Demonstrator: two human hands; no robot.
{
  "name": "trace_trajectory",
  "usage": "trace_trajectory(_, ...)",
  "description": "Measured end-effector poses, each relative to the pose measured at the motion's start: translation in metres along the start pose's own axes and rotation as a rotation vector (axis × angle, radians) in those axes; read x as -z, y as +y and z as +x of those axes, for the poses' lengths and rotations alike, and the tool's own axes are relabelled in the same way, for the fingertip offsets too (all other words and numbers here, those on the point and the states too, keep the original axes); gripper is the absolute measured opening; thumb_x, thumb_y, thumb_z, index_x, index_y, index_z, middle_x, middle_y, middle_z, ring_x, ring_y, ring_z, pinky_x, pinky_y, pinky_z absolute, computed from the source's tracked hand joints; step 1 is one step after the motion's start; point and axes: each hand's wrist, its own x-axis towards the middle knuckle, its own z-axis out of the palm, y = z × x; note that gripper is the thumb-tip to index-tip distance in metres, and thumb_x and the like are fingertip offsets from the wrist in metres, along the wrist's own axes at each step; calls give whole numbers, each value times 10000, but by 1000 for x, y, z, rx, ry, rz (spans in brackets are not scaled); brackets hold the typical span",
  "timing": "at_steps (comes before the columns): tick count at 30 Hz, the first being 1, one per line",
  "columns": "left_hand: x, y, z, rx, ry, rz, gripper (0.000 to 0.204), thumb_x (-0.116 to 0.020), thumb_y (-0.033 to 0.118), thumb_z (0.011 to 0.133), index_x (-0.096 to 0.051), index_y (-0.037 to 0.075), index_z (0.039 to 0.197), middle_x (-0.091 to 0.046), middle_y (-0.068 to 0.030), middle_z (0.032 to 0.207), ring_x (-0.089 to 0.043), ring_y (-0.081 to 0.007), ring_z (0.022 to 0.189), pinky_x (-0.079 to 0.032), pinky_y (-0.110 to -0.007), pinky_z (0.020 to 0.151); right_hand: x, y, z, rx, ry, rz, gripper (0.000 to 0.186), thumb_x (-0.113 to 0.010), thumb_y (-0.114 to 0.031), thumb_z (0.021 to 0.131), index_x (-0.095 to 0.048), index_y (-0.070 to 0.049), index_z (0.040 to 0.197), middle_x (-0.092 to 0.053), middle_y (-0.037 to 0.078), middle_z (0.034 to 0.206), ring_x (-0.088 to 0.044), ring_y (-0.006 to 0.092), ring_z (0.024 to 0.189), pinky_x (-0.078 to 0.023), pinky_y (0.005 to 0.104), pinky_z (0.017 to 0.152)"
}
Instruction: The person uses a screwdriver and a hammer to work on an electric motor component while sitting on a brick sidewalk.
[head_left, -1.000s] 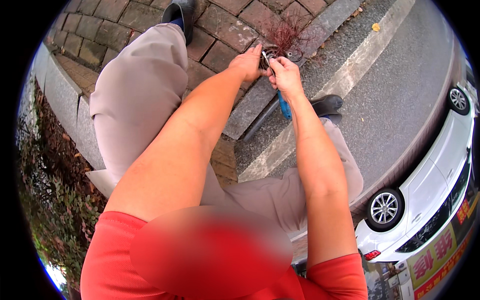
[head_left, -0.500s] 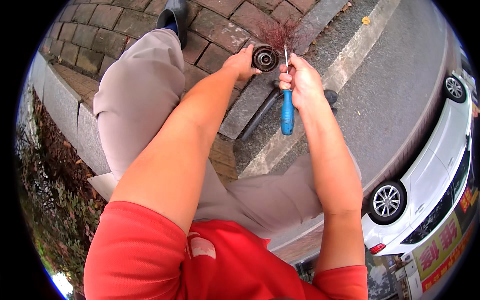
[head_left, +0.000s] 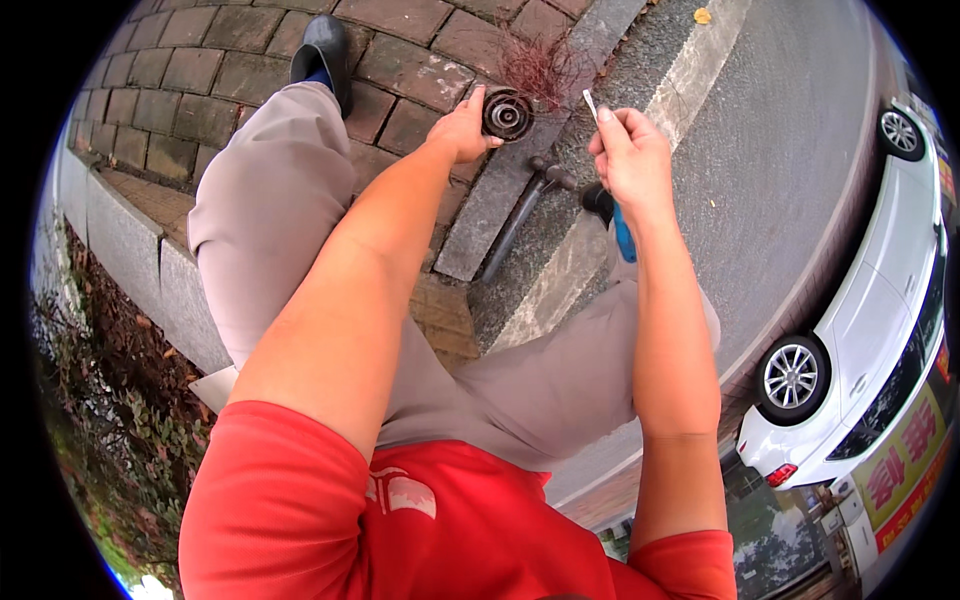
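Note:
A round, dark metal part (head_left: 508, 116) with concentric rings inside sits by the kerb edge, its open face toward me. My left hand (head_left: 460, 132) is closed on its left side, thumb below and fingers above. My right hand (head_left: 634, 160) holds a screwdriver (head_left: 625, 238) with a blue handle. Its handle is mostly hidden behind my wrist, and its flat metal tip points up and left, apart from the round part. Just beyond the part lies a tangle of thin reddish copper-coloured wire (head_left: 545, 68).
A hammer (head_left: 515, 225) leans on the grey kerbstone (head_left: 490, 215), its head near the round part. Brick paving (head_left: 215, 70) spreads to the left, asphalt road (head_left: 750, 200) to the right. My shoe (head_left: 323, 60) rests on the bricks. A white car (head_left: 860, 330) stands at far right.
My right hand has drawn back to the right with the screwdriver, whose tip is now farther from the round part and tilted left. The hammer's head has come into sight. The left hand keeps its grip.

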Motion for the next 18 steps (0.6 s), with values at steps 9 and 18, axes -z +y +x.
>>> trace_trajectory(9, -3, 18, -17, 2, 198, 121, 990, -827, 318, 807, -224, 46, 1545, -474, -227, 1480, -478, -382, 1350, -426, -451, 1078, 9, -8, 38, 374, 135, -583, 260, -727, -256, 878, -689, -1, 906, -721, 188, 886, -701, 345, 873, -538, 427, 818)
trace_trajectory(18, 16, 96, -20, -223, 340, 254, 489, -807, 336, 785, -644, 15, 1115, -668, -183, 1072, -651, -359, 1029, -513, -477, 894, 20, -20, 40, 524, -15, -646, 196, -646, -132, 857, -705, 46, 915, -686, 295, 973, -668, 434, 984, -533, 493, 869)
